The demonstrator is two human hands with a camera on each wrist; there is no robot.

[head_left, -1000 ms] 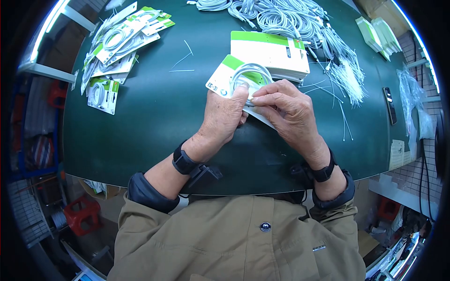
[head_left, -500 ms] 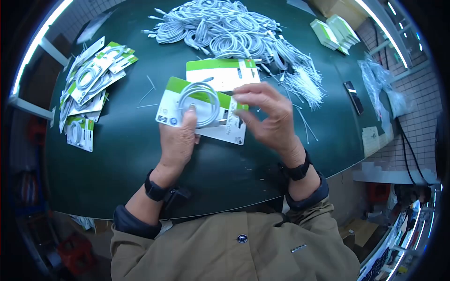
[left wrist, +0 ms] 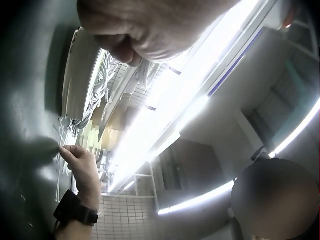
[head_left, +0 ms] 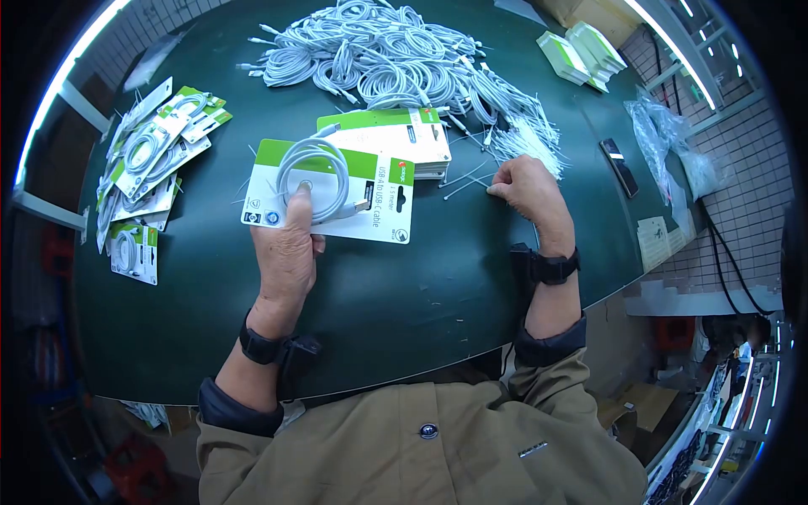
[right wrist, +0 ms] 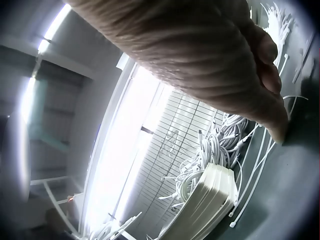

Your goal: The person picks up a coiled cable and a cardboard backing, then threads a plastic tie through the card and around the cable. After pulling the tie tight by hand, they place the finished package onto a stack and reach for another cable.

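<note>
My left hand (head_left: 286, 252) holds a white and green packaging card (head_left: 391, 231) printed "USB-A to USB-C Cable". Its thumb presses a coiled white USB cable (head_left: 338, 181) against the card's face; the fingers are mostly hidden behind. One cable plug (head_left: 362, 204) points right across the card. Away to the right, my right hand (head_left: 534, 198) is low over the table, thumb and fingertips together among loose white cable ties (right wrist: 250, 185). In the right wrist view, its fingertips are right at the ties; I cannot tell whether one is pinched.
Behind the held card stands a stack of cards (head_left: 429, 147). Beyond lies a large heap of coiled cables (head_left: 379, 59), with a bundle of cable ties (head_left: 530, 143) at its right. Carded cables (head_left: 143, 156) pile up at left. A phone (head_left: 619, 168) and plastic bags (head_left: 673, 139) lie right.
My right hand has left the cable coil and moved right, down to the loose ties. My left hand still holds card and coil, now apart from the right hand, the card's printed face showing.
</note>
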